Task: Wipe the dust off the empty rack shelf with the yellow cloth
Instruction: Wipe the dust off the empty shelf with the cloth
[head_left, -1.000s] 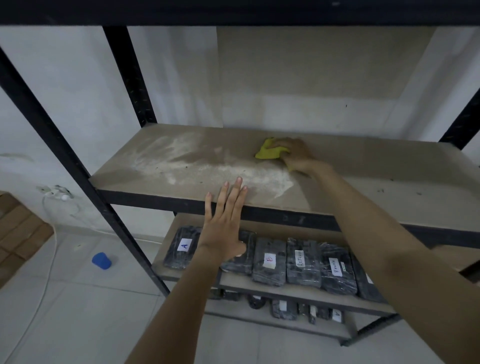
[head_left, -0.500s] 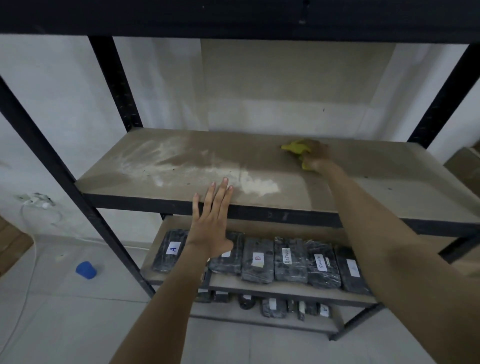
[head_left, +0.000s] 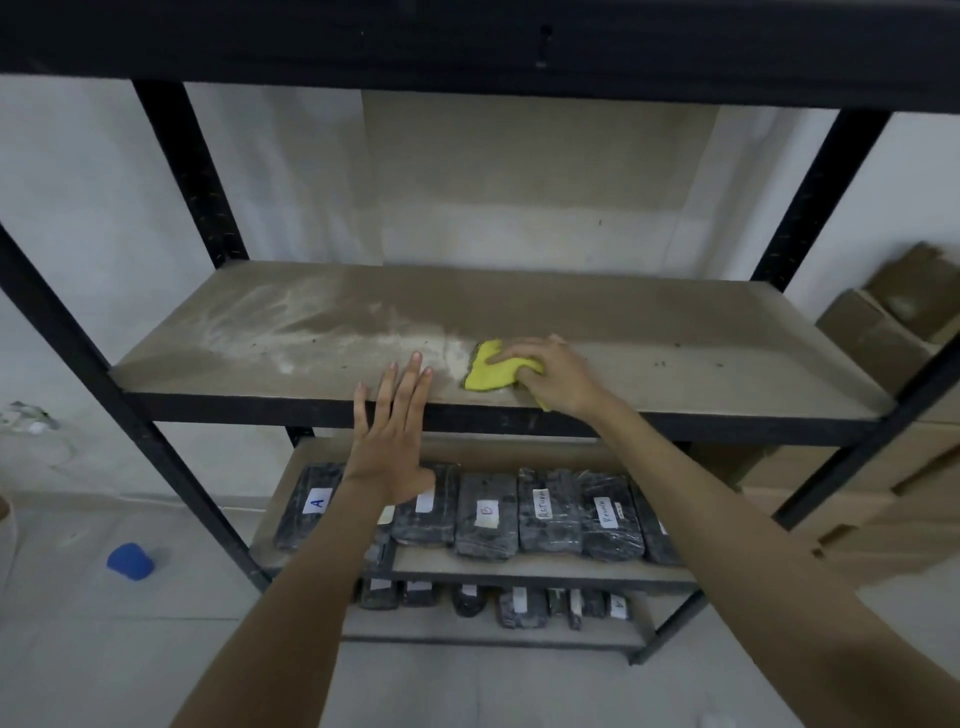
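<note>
One right hand (head_left: 558, 376) grips one yellow cloth (head_left: 488, 373) on the dusty shelf (head_left: 675, 374) (fingers curled over it), while one left hand (head_left: 392, 431) hovers with fingers straight.

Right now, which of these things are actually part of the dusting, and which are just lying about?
Part of the job:
- yellow cloth, gripped by the right hand
- dusty rack shelf
- white dust
- left hand, flat at the shelf's front edge

Lying about:
- labelled black packs on the lower shelf
- blue object on the floor
- cardboard boxes
</note>
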